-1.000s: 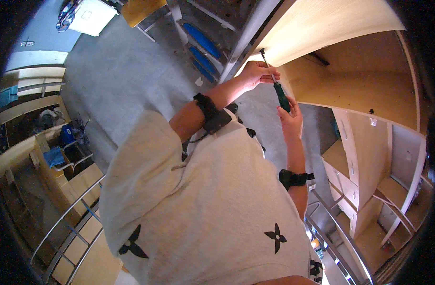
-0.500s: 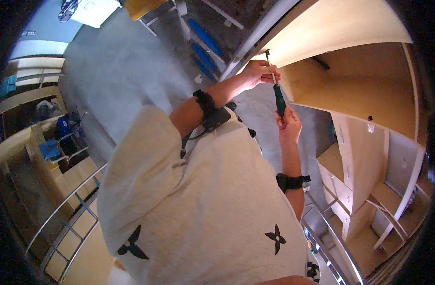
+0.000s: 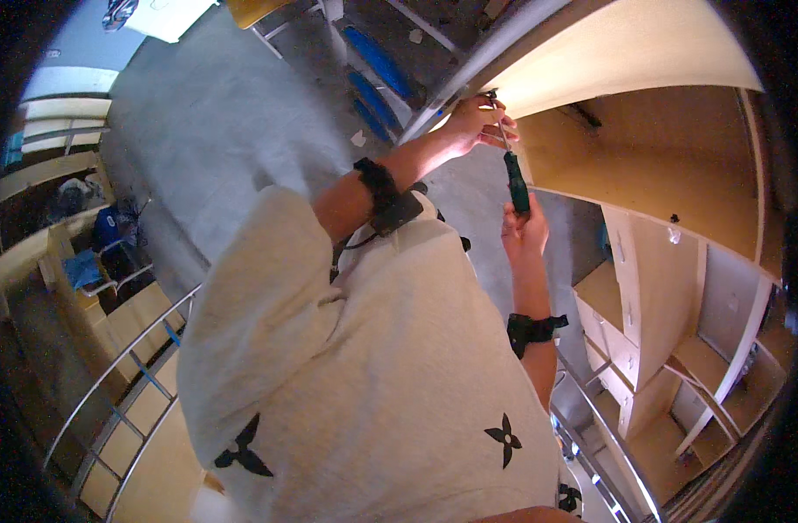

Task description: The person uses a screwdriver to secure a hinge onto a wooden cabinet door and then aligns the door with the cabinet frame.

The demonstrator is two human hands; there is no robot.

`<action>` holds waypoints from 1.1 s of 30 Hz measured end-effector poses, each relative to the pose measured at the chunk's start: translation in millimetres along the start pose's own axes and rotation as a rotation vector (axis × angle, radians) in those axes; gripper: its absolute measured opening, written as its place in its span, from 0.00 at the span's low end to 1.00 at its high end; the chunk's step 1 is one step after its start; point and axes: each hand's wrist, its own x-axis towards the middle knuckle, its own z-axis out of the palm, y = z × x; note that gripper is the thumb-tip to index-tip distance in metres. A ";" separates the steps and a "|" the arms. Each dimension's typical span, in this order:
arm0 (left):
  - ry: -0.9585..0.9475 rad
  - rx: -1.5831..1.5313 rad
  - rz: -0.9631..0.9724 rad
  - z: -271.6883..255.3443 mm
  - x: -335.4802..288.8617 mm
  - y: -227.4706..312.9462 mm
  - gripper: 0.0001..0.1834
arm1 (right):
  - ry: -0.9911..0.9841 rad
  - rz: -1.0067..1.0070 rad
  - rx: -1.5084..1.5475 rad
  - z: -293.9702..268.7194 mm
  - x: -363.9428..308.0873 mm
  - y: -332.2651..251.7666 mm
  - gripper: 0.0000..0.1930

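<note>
Gripped 1 green screwdriver (image 3: 516,181) by its handle in the right hand (image 3: 525,232) and held its shaft in the left hand (image 3: 476,126), near the dark fitting (image 3: 491,93) on the pale panel (image 3: 634,61). Apparently positioned there, with work unfinished; could not tell any turning done or left.

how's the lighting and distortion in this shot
Head view: the pale panel is brightly lit, the cabinet interior dimmer; head view: edges bow toward black corners; head view: the tip of the screwdriver is hard to make out near the left hand.
</note>
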 end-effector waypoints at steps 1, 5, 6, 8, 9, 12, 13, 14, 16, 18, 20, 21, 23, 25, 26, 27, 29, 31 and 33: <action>-0.011 0.010 0.004 0.0 -0.6 1.4 0.06 | -0.002 0.052 0.134 -0.7 0.2 1.1 0.19; 0.016 0.027 0.020 3.9 0.5 2.1 0.05 | 0.077 -0.843 -0.870 -7.0 0.0 7.5 0.16; 0.016 0.023 0.026 4.1 1.1 0.9 0.05 | 0.145 -1.034 -1.061 -8.9 -0.5 8.5 0.17; 0.004 -0.101 0.041 2.1 3.3 -1.0 0.06 | 0.114 -0.598 -0.613 -12.7 -1.0 7.1 0.16; 0.021 -0.150 0.032 0.3 2.9 -2.9 0.06 | 0.040 -0.340 -0.319 -13.7 -2.0 6.0 0.15; -0.068 -0.152 0.067 -5.6 4.9 -5.4 0.09 | -0.089 -0.050 0.008 -14.8 -4.5 -1.4 0.15; -0.084 -0.142 0.070 -7.0 5.3 -5.9 0.10 | -0.026 -0.047 0.029 -13.1 -5.5 -0.7 0.14; -0.075 -0.135 0.059 -7.6 5.6 -6.2 0.11 | -0.075 -0.137 -0.045 -11.7 -6.5 -0.7 0.14; -0.056 -0.100 0.054 -7.6 5.6 -6.8 0.11 | -0.011 -0.474 -0.329 -7.6 -7.6 4.9 0.15; -0.034 -0.093 0.055 -6.2 4.8 -7.4 0.12 | 0.104 -0.681 -0.663 -5.8 -6.5 10.0 0.16; -0.045 -0.120 0.074 -4.8 3.5 -7.4 0.12 | 0.098 -0.643 -0.650 -7.4 -3.2 11.3 0.16; -0.049 -0.153 0.073 -4.6 2.7 -7.0 0.11 | 0.076 -0.483 -0.456 -9.4 -1.3 9.7 0.16; -0.101 -0.235 0.074 -4.3 1.9 -6.5 0.10 | -0.046 -0.177 -0.116 -14.1 2.9 3.9 0.15; -0.117 -0.203 0.083 -4.0 3.3 -6.2 0.09 | -0.157 0.115 0.170 -17.2 4.6 -1.5 0.14; -0.126 -0.191 0.077 -3.6 3.9 -6.6 0.08 | -0.191 0.034 0.144 -17.1 3.2 -1.8 0.13; -0.097 -0.172 0.069 -2.8 4.7 -7.3 0.08 | -0.141 -0.042 0.106 -16.2 1.9 -1.9 0.13; -0.029 -0.129 0.045 -1.5 6.5 -7.8 0.07 | -0.011 -0.379 -0.315 -10.8 -3.2 2.1 0.12; -0.010 -0.188 0.046 0.6 7.4 -9.8 0.05 | 0.147 -0.927 -1.078 -4.3 -8.9 7.1 0.12; 0.002 -0.251 0.067 1.3 7.5 -10.7 0.03 | 0.149 -0.928 -1.015 2.4 -9.9 8.6 0.12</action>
